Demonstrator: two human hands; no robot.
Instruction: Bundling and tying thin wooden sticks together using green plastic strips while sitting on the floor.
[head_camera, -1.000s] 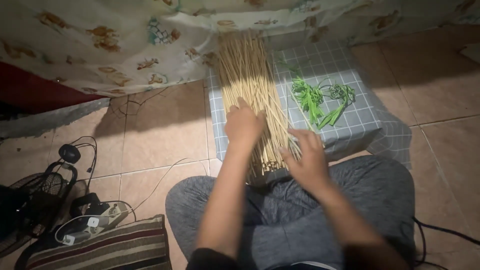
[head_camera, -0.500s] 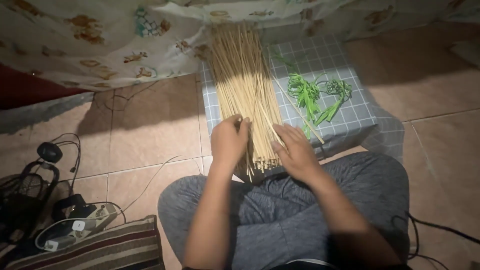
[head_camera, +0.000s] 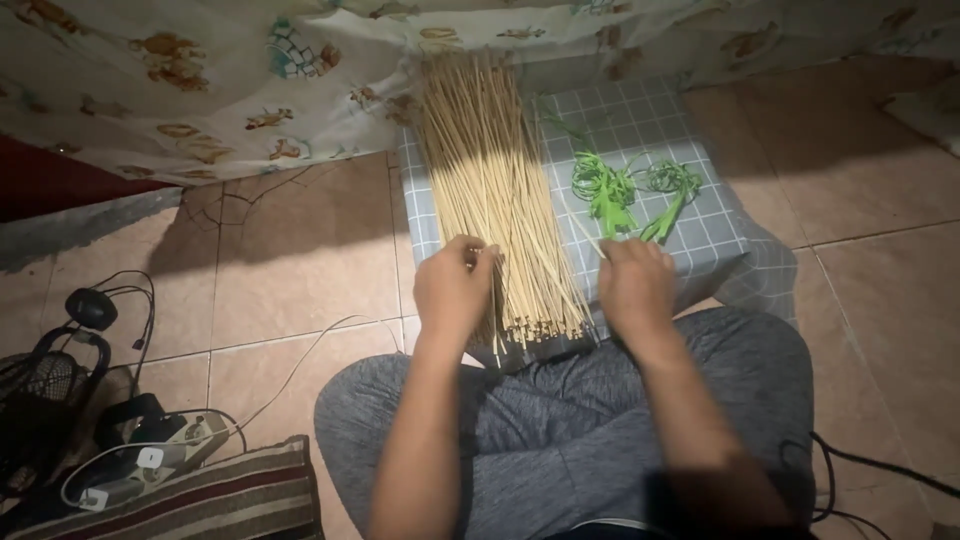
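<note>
Tiled floor, tan w/ cracks. Patterned cloth hangs along top, dark red strip under it at left. Power strip w/ white plugs & cables bottom left, black fan beside it. Striped cushion near the power strip.

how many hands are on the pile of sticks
2. The left hand rests on the near end of the pale sticks, fingers curled over them. The right hand is at the pile's right edge on the checked cloth, just below the green strips.
</note>
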